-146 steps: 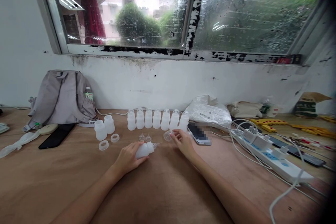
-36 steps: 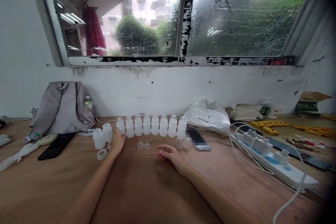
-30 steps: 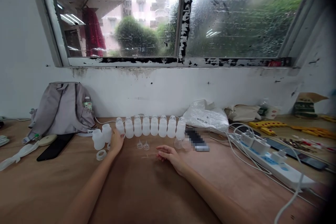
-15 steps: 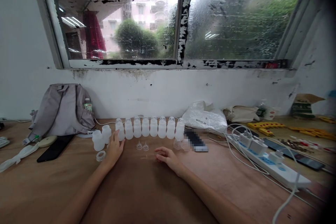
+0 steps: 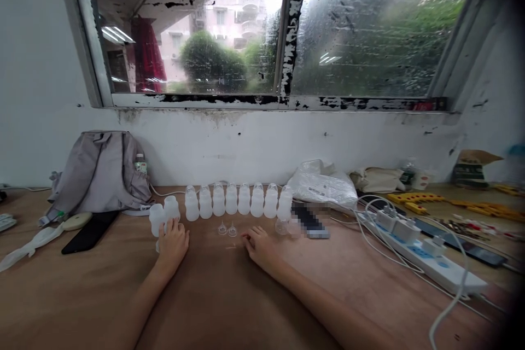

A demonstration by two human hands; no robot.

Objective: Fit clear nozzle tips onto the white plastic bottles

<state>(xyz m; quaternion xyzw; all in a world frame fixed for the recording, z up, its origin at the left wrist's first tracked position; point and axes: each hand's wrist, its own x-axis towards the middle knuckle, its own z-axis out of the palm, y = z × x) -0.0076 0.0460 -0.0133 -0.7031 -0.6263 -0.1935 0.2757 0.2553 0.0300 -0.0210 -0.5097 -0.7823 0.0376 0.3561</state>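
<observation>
- Left hand [image 5: 174,244]: palm down over the desk [image 5: 229,301], fingers extended and slightly spread, on the near side of two uncapped bottles [image 5: 156,220]. Contact between fingertips and bottles cannot be confirmed.
- White ring [image 5: 158,246]: lies at the left hand's outer side, partly hidden by the fingers.
- Right hand [image 5: 261,248]: palm down, right of the desk's middle, fingers loosely bent and apart.
- Capped bottles [image 5: 231,202]: eight units, upright, side by side in a slightly curved row near the far edge.
- Uncapped bottles: both upright, left of the row, one nearer the far edge than the other.
- Clear teats [image 5: 232,229]: two units, tips up, close together between the row and the hands.
- Clear cap [image 5: 281,227]: near side of the row's right end, beside a phone [image 5: 309,221].
- Backpack [image 5: 100,172]: far left corner area, against the wall [image 5: 246,147]; a flat black device [image 5: 89,233] lies on its near side.
- Power strip [image 5: 426,254]: toward the right edge, with chargers and white cables attached.
</observation>
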